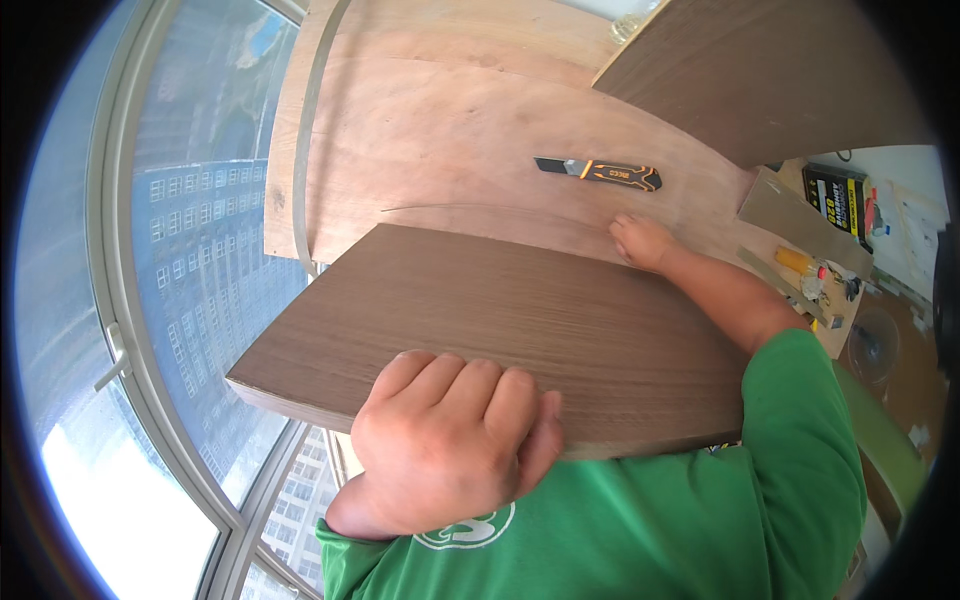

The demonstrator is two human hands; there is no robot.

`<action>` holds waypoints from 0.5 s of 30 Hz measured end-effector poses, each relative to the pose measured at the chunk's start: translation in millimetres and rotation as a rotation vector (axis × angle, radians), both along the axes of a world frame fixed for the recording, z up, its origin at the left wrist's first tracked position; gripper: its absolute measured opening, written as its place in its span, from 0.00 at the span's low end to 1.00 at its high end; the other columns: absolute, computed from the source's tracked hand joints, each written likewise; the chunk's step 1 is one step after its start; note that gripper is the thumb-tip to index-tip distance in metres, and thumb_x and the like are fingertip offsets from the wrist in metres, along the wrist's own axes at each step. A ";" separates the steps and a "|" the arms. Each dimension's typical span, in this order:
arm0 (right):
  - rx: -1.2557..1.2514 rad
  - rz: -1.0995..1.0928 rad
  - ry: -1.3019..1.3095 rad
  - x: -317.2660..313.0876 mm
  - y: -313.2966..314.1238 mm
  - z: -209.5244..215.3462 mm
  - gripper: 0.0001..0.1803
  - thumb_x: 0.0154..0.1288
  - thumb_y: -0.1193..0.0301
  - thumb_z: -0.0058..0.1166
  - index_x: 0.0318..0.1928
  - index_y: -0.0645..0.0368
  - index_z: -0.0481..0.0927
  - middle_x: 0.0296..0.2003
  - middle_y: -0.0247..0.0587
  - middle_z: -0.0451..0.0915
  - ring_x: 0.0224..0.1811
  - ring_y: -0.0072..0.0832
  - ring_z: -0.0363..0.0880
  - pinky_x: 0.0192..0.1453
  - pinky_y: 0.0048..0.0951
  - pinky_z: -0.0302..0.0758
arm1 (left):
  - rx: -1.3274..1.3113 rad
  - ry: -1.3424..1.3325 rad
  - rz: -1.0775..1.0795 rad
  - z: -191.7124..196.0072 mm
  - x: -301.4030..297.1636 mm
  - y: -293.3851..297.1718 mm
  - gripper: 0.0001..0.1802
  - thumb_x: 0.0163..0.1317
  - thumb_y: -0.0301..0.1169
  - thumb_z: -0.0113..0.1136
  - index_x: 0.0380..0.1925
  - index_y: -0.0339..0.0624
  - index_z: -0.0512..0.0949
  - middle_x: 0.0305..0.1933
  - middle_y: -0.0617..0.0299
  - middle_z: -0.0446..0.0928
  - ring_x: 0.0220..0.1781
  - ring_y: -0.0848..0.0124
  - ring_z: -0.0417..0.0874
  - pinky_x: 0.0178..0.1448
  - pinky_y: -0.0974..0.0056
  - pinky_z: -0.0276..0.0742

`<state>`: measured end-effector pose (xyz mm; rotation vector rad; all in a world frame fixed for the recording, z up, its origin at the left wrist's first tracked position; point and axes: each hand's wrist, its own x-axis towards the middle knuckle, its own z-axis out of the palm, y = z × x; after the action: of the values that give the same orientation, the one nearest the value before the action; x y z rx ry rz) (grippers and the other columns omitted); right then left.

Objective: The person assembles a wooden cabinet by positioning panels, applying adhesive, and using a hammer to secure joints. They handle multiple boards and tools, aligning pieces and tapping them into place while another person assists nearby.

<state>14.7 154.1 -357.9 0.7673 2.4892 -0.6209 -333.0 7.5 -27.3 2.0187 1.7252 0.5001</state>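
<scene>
A thick dark brown wood-grain board (520,320) lies across the bench in front of my body. My left hand (450,440) is closed in a fist at its near edge, with the thumb on the right side; whatever is inside the fist is hidden. At the board's far right edge, my right hand (642,243) has its fingers curled and pressed together. A thin, slightly curved strip (480,207) runs along the far side of the board to these fingers, which appear to pinch its end. Beyond the board lies a black and orange utility knife (600,173), its blade end pointing left.
Light plywood (430,120) forms the bench top. Another brown panel (770,80) stands at the far right. Beside it are a black and yellow box (838,203) and an orange-yellow bottle (800,263). A window with a handle (118,358) borders the left side.
</scene>
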 end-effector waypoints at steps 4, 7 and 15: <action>0.021 -0.037 0.107 -14.3 19.3 58.5 0.05 0.61 0.73 0.57 0.36 0.58 0.74 0.40 0.47 0.75 0.41 0.48 0.81 0.43 0.48 0.79 | 0.039 -0.007 0.007 1.4 0.5 3.8 0.11 0.50 0.31 0.69 0.20 0.46 0.74 0.19 0.62 0.74 0.21 0.61 0.76 0.31 0.59 0.70; 0.022 -0.114 0.213 -19.5 38.1 134.4 0.07 0.59 0.77 0.57 0.34 0.59 0.72 0.37 0.47 0.72 0.37 0.48 0.79 0.38 0.46 0.77 | 0.090 -0.012 0.001 -1.6 0.7 5.9 0.11 0.52 0.31 0.69 0.19 0.47 0.74 0.19 0.63 0.73 0.21 0.60 0.76 0.32 0.59 0.70; 0.665 -0.361 0.577 12.7 22.0 391.4 0.09 0.61 0.82 0.55 0.41 0.59 0.74 0.39 0.48 0.74 0.36 0.50 0.78 0.39 0.44 0.76 | 0.178 -0.003 -0.082 6.5 7.2 9.8 0.11 0.59 0.35 0.69 0.22 0.46 0.78 0.21 0.60 0.77 0.25 0.56 0.79 0.34 0.54 0.71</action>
<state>27.3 176.1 33.5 1.4761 3.1653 -0.1010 -325.8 17.3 -20.8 2.2001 1.6388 0.6496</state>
